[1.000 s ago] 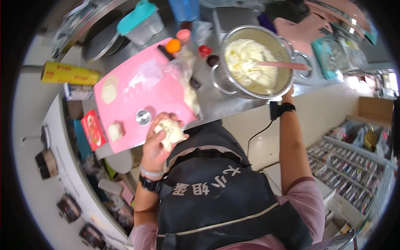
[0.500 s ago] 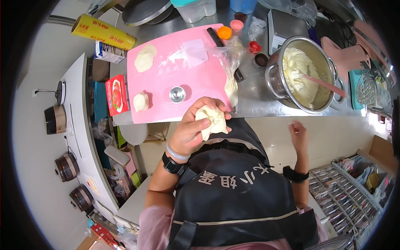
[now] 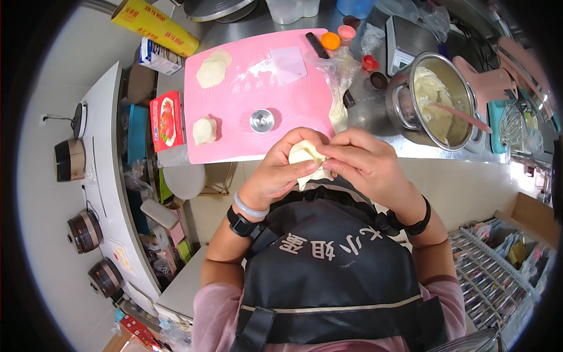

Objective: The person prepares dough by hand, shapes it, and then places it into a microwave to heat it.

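Just past the near edge of the steel counter, my left hand (image 3: 271,173) cradles a soft, pale dough wrapper (image 3: 302,152), thumb pressed on its front. My right hand (image 3: 370,167) pinches the wrapper's right edge between thumb and fingers. A loose flap hangs below; whatever lies inside is hidden. On the pink mat (image 3: 240,144) beyond my hands are flat dough rounds (image 3: 211,71), a rounded pale dough piece (image 3: 204,131) and a small metal cup (image 3: 261,121). A clear bag with pale filling (image 3: 338,111) lies along the mat's right side.
A steel pot (image 3: 400,105) of creamy filling with a pink spatula (image 3: 460,115) stands at right, before a scale (image 3: 410,41). Small coloured cups, including an orange one (image 3: 330,40), sit behind. A red box (image 3: 166,120) and yellow wrap roll (image 3: 155,26) are at left.
My right hand has come in from the right, away from the counter, and now grips the wrapper's edge. The left hand keeps its hold on the dough.
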Available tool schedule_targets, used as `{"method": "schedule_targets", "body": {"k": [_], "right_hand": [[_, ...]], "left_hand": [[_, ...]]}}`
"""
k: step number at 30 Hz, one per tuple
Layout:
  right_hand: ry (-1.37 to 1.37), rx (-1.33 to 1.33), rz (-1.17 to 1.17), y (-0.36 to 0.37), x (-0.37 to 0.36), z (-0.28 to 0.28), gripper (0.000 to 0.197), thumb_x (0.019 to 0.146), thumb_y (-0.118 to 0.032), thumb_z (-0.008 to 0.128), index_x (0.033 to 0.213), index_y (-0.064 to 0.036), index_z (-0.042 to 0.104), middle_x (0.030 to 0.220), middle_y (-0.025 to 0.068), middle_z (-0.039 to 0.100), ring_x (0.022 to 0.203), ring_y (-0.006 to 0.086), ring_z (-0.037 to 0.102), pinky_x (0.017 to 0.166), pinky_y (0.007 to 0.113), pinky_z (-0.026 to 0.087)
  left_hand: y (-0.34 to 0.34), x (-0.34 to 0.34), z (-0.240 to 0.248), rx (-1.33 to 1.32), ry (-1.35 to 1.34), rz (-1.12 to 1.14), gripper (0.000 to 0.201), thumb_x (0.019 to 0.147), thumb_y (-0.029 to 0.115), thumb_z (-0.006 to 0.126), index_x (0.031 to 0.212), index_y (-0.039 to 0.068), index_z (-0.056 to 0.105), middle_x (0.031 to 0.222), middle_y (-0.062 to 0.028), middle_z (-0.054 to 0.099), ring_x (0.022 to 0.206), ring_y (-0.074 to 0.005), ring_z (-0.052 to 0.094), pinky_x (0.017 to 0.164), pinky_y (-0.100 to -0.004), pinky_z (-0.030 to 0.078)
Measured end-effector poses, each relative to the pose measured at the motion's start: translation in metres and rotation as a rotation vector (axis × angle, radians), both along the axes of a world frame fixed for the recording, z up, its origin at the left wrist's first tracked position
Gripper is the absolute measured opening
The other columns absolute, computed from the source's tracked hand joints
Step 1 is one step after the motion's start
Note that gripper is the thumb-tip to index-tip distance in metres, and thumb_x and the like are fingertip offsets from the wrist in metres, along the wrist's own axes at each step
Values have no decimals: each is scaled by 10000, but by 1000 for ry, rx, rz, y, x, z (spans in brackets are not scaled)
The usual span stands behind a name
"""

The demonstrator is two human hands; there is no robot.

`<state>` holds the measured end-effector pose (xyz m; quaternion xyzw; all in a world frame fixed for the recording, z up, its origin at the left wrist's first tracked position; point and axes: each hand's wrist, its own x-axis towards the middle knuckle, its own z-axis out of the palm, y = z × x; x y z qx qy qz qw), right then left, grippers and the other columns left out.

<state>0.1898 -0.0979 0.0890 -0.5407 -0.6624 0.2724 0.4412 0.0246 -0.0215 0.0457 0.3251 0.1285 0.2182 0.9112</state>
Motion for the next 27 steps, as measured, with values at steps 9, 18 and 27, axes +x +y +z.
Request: {"method": "schedule_targets", "body": {"k": [9, 18, 27], "right_hand": [[-31, -25, -1, 11, -19, -6, 161, 710, -8, 633, 871, -4, 631, 825, 75, 570, 688, 211, 580, 593, 292, 472], [-53, -27, -76, 17, -30, 1, 156, 696, -23, 662, 845, 2, 625, 825, 70, 562, 691, 213, 584, 592, 290, 475], [-50, 33, -140, 19, -32, 1, 143, 696, -27, 668, 831, -9, 624, 796, 75, 562, 660, 211, 580, 570, 285, 471]], "left_hand": [[5, -17, -7, -18, -23, 38, 254, 821, 26, 566, 1048, 35, 453, 999, -63, 512, 928, -138, 534, 795, -261, 455], [8, -15, -9, -11, -31, 116, 226, 854, 78, 542, 1058, 42, 453, 1062, -59, 481, 971, -126, 499, 819, -251, 432], [11, -12, -3, -55, 7, 115, 167, 874, 97, 510, 1028, 42, 477, 1050, -59, 493, 974, -129, 497, 825, -256, 429]]}}
